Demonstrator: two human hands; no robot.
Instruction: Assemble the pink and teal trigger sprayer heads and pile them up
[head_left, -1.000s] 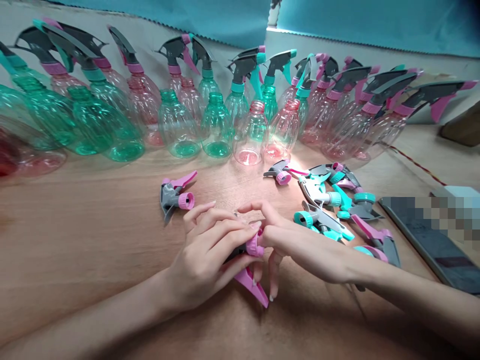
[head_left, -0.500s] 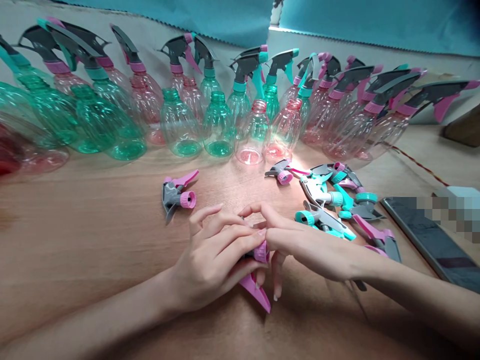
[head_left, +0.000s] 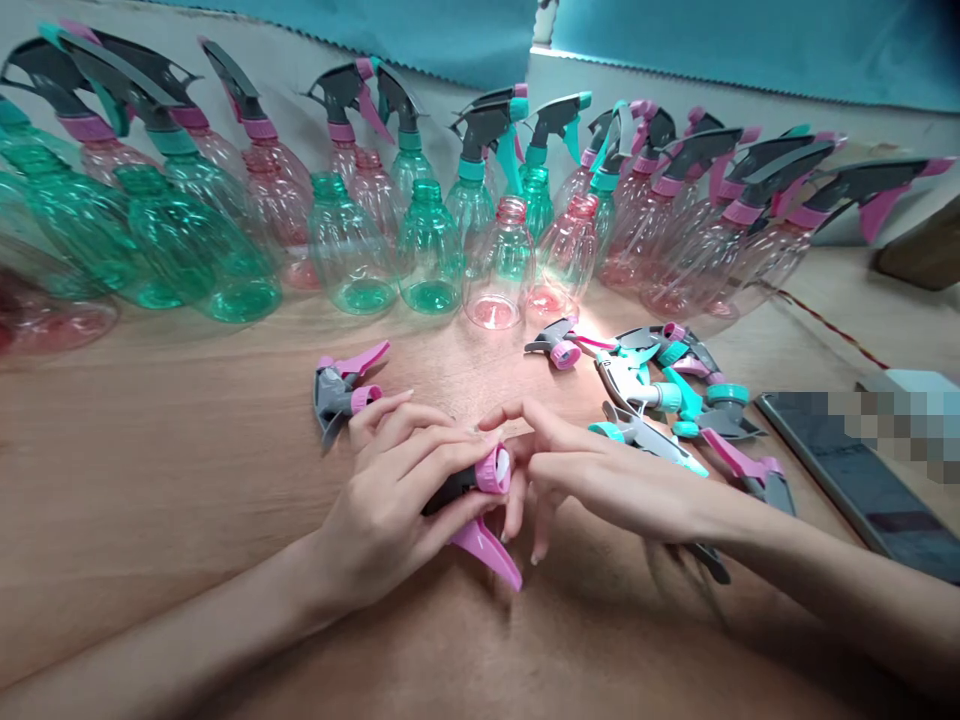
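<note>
My left hand (head_left: 397,490) is closed around a grey spray trigger head with a pink collar (head_left: 491,470) and a pink lever (head_left: 487,550), held low over the wooden table (head_left: 150,450). My right hand (head_left: 592,475) pinches at the pink collar with thumb and forefinger; what lies in the pinch is too small to make out. Another grey and pink trigger head (head_left: 337,385) lies just beyond my left fingers.
A pile of loose teal and pink trigger heads (head_left: 660,390) lies at the right. Several open teal and pink bottles (head_left: 427,250) stand in a row behind, with capped spray bottles (head_left: 480,160) farther back. A dark flat device (head_left: 862,480) lies at the right edge.
The trigger head has turned in my left hand, so the collar's open end now faces the right hand. Both hands have shifted slightly left.
</note>
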